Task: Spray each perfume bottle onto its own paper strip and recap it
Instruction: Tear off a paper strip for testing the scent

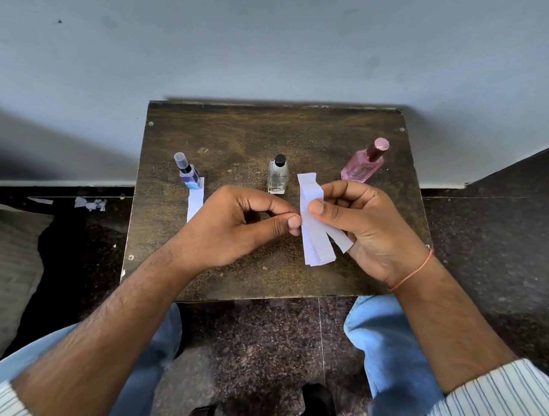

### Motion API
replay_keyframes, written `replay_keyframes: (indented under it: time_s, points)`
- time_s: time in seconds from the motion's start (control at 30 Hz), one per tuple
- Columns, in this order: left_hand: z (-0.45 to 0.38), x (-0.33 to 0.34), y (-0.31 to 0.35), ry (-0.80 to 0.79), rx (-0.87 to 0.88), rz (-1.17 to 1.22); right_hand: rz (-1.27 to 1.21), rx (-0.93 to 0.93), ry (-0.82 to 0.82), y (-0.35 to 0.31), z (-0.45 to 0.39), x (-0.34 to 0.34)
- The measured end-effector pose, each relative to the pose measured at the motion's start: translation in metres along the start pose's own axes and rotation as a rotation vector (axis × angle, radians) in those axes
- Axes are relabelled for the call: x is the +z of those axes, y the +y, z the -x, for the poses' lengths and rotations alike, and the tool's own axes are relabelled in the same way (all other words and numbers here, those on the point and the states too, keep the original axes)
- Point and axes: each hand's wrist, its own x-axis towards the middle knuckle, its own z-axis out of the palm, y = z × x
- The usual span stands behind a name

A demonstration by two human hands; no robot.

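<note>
Three capped perfume bottles stand in a row on the small dark wooden table [264,127]: a blue bottle [189,175] with a clear cap at the left, a clear bottle [277,176] with a black cap in the middle, a pink bottle [363,164] with a rose cap at the right. One white paper strip [194,199] lies in front of the blue bottle. My right hand [373,229] holds a small bunch of white paper strips [314,228] between thumb and fingers above the table. My left hand [236,224] pinches the left edge of that bunch.
The table stands against a pale grey wall [261,46]. Torn white paper scraps [91,203] lie on the dark speckled floor to the left. My knees in blue jeans [387,344] sit below the table's front edge.
</note>
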Motion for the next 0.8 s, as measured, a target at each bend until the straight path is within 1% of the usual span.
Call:
replay_keyframes:
  time_s: [0.33, 0.47, 0.6, 0.67, 0.8]
  points:
    - [-0.0028, 0.0030, 0.0007, -0.042, -0.045, 0.061, -0.023, 0.017, 0.028, 0.0022, -0.0017, -0.0023]
    - [-0.0033, 0.0026, -0.0019, -0.043, -0.118, 0.048, 0.059, -0.028, 0.041, 0.0046, -0.0014, -0.0018]
    - [-0.0036, 0.0022, -0.0004, -0.045, -0.138, 0.054, 0.146, -0.075, 0.051, 0.0092, -0.0018, -0.0015]
    - [-0.0046, 0.0027, 0.0008, -0.032, -0.136, 0.042, 0.164, -0.083, 0.055, 0.0097, -0.0019, -0.0021]
    - [-0.0062, 0.0034, 0.0025, 0.001, -0.181, 0.096, 0.173, -0.095, 0.057, 0.0071, -0.0012, -0.0011]
